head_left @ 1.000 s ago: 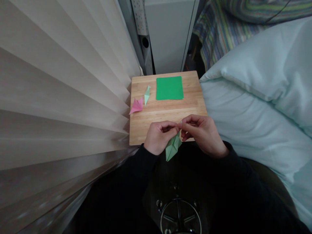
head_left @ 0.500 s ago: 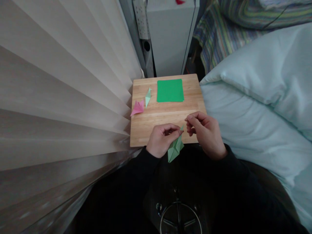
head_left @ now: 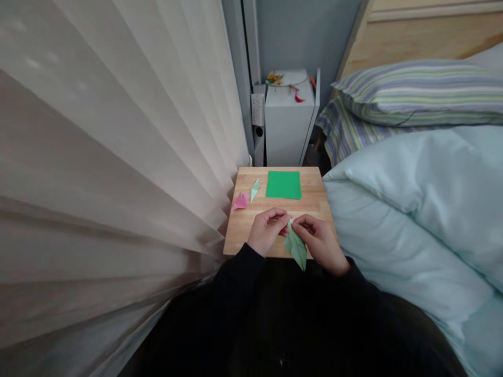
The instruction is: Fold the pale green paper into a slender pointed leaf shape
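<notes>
A light green folded paper (head_left: 296,248) is held over the near edge of the small wooden table (head_left: 239,238), its wide pointed end hanging toward me. My left hand (head_left: 268,230) pinches at its narrow top tip from the left. From the right, my right hand (head_left: 321,243) has its fingers closed on the same top part. The exact contact under the fingertips is partly hidden. On the left of the tabletop lie a small pale green folded paper piece (head_left: 255,190) and a pink folded paper piece (head_left: 240,201). A stack of green paper sheets (head_left: 283,185) rests at the back.
A pleated curtain (head_left: 176,157) hangs close along the table's left side. To the right is a bed with a light blue quilt (head_left: 393,225) and a striped pillow (head_left: 424,91). Behind the table stands a white cabinet (head_left: 286,131) with a red tassel (head_left: 298,98) on top.
My right hand has come in from apart and now grips the green folded paper beside my left hand. The paper's lower end has swung rightward. The view has tilted up.
</notes>
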Demonstrator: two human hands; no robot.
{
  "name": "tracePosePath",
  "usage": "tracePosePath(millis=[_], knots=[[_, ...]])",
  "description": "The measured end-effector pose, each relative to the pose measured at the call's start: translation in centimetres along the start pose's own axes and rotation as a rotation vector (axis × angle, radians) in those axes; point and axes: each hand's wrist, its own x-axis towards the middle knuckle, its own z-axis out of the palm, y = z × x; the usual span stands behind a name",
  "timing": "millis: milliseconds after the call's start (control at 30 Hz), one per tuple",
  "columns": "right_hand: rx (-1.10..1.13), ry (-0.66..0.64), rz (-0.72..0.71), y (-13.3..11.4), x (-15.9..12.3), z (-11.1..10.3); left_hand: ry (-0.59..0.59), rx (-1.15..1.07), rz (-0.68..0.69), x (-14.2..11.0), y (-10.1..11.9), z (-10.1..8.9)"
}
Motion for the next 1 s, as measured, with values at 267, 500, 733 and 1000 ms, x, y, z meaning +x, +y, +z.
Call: tracePosePath(millis=[267, 500, 733, 1000], knots=[[-0.179, -0.018, -0.194, -0.5, 1.9, 0.2, -0.01, 0.099, 0.109, 1.0, 1.5, -0.5], [-0.176, -0.024, -0.222, 0.3, 4.9, 1.1, 0.021, 0.154, 0.158, 2.9, 1.0, -1.4], [-0.16, -0.047, -0.21, 2.5, 7.7, 0.8, 0.037, 0.17, 0.173, 6.1, -0.6, -3.0], [-0.145, -0.159, -0.145, 4.5, 7.5, -0.9, 0.028, 0.18, 0.206, 6.9, -1.7, -3.3]])
